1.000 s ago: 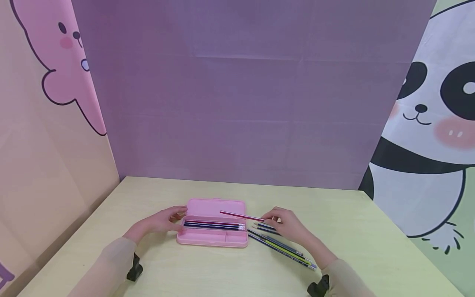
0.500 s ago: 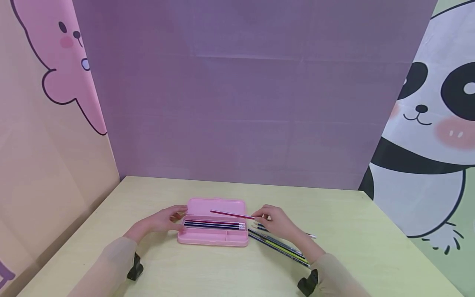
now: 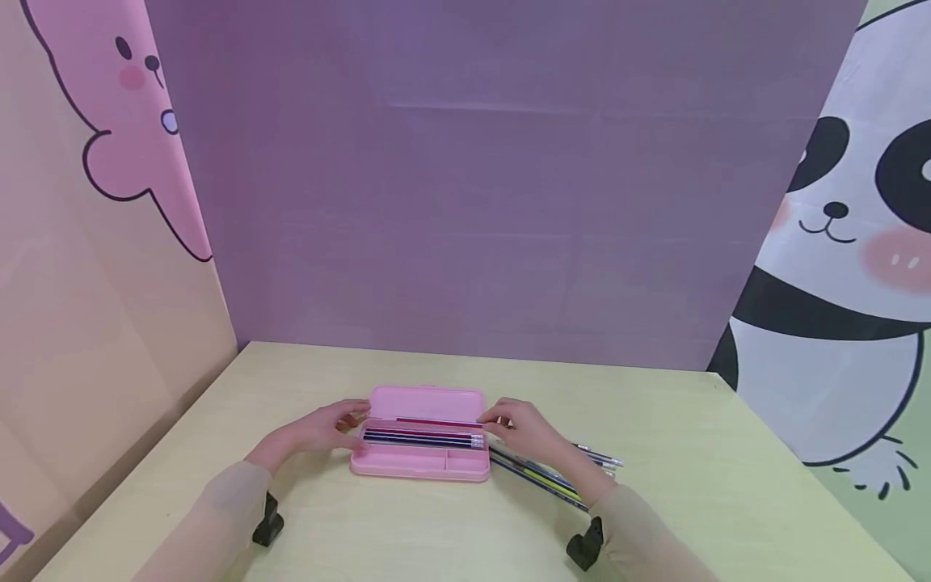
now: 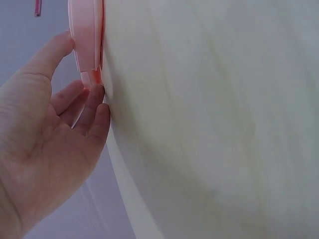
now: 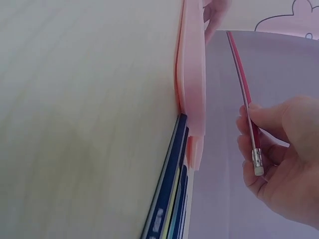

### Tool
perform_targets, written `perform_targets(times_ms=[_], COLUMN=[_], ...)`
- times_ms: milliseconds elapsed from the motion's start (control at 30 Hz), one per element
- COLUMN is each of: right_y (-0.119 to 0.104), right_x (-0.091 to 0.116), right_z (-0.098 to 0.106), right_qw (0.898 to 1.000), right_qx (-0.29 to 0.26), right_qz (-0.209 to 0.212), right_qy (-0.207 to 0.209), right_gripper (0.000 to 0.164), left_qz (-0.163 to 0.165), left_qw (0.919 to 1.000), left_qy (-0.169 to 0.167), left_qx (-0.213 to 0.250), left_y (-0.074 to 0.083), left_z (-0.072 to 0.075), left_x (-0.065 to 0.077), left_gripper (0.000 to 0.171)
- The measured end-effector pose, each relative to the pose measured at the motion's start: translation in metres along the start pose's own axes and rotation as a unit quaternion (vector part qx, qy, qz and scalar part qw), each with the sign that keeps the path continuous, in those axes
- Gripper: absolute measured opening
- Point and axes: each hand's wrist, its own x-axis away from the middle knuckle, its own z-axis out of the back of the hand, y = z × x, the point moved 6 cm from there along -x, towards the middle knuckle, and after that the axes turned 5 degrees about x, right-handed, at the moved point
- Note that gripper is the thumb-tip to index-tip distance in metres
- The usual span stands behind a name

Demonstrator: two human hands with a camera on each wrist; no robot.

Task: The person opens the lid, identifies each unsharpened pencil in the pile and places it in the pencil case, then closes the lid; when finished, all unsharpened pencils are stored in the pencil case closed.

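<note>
A pink pencil case point(image 3: 396, 463) lies with its lid point(image 3: 425, 401) folded back on the table. Several dark striped pencils point(image 3: 418, 439) with white erasers lie side by side in its rear compartment. My left hand point(image 3: 316, 428) holds the case's left end, thumb on the base and fingers by the lid. Between thumb and fingers, my right hand point(image 3: 527, 428) pinches a red pencil point(image 5: 241, 74) near its eraser end. That pencil hovers over the back of the case, its tip pointing left.
Loose pencils point(image 3: 541, 475), dark and yellow-green, lie to the right of the case, partly under my right forearm. In the right wrist view, loose pencils point(image 5: 172, 184) reach the case's end. A purple backdrop point(image 3: 473, 202) stands behind the table point(image 3: 327, 525).
My right hand has moved left with the red pencil, from above the loose pencils to over the case. The left hand has stayed at the case's left end.
</note>
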Motion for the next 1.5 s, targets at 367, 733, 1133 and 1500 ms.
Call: perform_targets(times_ms=[367,733,1133,1500], right_y=[-0.011,-0.010,-0.018,-0.021], right_x=[-0.012,-0.022,-0.032,-0.039], right_z=[-0.014,-0.028,-0.039,-0.047], right_qw=[0.999,0.998,0.997,0.997], right_qx=[0.003,0.006,0.012,0.021], right_qz=[0.012,-0.015,0.027,0.027], right_qy=[-0.032,-0.058,-0.069,-0.074], right_gripper=[0.015,0.015,0.013,0.008], left_qz=[0.001,-0.005,0.002,0.010], left_qw=[1.0000,1.0000,1.0000,0.9999], left_qy=[-0.004,-0.006,-0.001,0.002], left_qx=[0.005,0.006,0.001,-0.004], left_y=[-0.002,-0.001,-0.001,-0.001], left_z=[0.000,0.001,0.000,0.000], left_x=[0.000,-0.001,-0.001,-0.001], left_gripper=[0.077,0.077,0.077,0.078])
